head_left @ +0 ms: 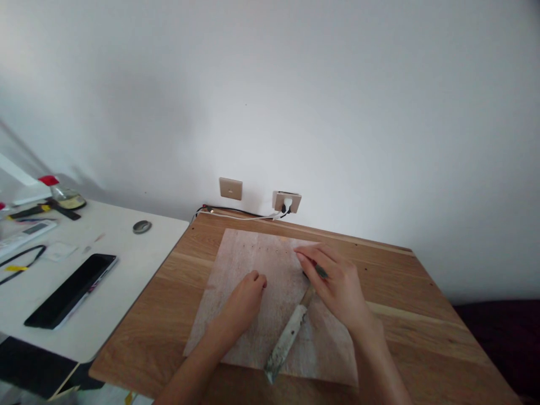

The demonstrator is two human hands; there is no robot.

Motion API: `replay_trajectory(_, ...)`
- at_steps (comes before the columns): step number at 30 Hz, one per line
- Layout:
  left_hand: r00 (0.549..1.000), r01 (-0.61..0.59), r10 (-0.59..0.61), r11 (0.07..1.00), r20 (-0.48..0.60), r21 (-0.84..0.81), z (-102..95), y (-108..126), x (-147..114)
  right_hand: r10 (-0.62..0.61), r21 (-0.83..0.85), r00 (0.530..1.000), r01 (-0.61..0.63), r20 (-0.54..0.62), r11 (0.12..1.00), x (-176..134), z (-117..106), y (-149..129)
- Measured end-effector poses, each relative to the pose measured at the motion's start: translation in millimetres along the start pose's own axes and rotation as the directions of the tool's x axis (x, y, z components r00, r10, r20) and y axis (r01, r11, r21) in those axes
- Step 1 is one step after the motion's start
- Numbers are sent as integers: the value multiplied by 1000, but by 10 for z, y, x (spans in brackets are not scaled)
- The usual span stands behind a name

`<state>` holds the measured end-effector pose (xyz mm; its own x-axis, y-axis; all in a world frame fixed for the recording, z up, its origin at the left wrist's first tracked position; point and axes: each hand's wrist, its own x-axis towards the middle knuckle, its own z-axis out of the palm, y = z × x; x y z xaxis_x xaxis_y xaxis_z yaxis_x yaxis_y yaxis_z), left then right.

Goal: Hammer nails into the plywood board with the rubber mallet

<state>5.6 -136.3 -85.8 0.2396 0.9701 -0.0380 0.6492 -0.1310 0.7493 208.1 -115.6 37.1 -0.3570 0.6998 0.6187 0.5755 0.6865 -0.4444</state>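
Note:
A thin pinkish-grey board (270, 315) lies flat on the wooden table, with a row of small dark dots near its far edge; whether they are nails or holes is too small to tell. My right hand (333, 275) is over the board's far right part, thumb and fingertips pinched by the right end of that row. What the pinch holds cannot be made out. Below it lies a hammer (289, 337) with a worn, white-coated handle, its dark head mostly hidden by my hand. My left hand (248, 295) rests on the board's left half, fingers curled closed, their inside hidden.
On the white table (122, 264) at left lie a black phone-like device (71, 289), a grey tape roll (142, 226), a red-topped spray bottle (67, 197) and several tools. Cables (236, 214) run along the wooden table's (405, 320) back edge to a wall socket (287, 201).

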Motion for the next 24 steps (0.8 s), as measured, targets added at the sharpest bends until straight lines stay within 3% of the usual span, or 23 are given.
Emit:
replay_trajectory(3, 990, -121, 112, 986, -85, -110, 35, -40, -46, 120, 3, 991, -120, 62, 993, -445, 13, 120)
replay_trajectory(6, 961, -254, 244, 965, -131, -68, 35, -101, -211, 240, -47, 971, -240, 3, 970, -1049, 5, 216)
replay_trajectory(9, 932, -288, 316, 943, -179, 167, -26, -225, -514, 397, -187, 905, -421, -154, 887, -1684, 5, 316)
replay_trajectory(13, 876, -272, 423, 831, -232, 485, -174, -461, -947, 467, -390, 863, -504, -192, 771, -2293, 83, 435)
replay_trajectory(18, 877, -226, 433, 755, -210, 615, -275, -634, -1161, 515, -426, 836, -542, -188, 724, -2410, 223, 445)
replay_trajectory(24, 907, 32, 265, 731, -327, 682, -457, -775, -1119, 489, -329, 866, -493, -102, 805, -2145, 453, 214)
